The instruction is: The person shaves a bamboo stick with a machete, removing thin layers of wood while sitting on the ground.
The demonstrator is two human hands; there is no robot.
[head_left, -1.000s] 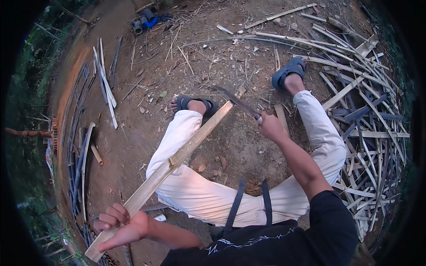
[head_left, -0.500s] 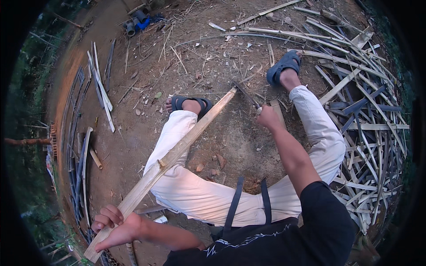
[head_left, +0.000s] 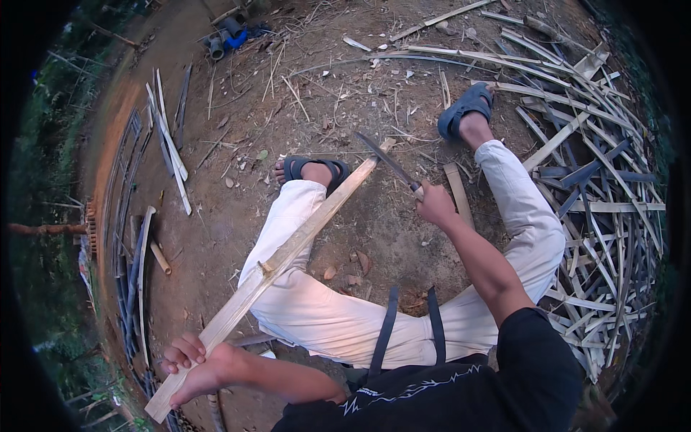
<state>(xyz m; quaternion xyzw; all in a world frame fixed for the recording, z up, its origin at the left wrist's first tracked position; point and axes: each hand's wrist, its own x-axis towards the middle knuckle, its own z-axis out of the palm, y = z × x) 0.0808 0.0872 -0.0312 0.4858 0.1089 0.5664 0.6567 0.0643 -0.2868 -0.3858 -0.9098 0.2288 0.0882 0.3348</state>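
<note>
Fingers of the left hand [head_left: 198, 363] clench the bamboo slat [head_left: 277, 263] near its lower end. Right hand [head_left: 435, 205] grips the knife [head_left: 389, 162], blade touching the slat's far tip, bare dirt [head_left: 389, 237] between the legs.

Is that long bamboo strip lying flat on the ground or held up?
Held up at a slant: the left hand grips the near end of the bamboo strip, it crosses the left leg, and its far end meets the knife.

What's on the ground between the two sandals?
In the head view, the knife blade and the bamboo slat tip lie between the sandals, over bare dirt.
</note>
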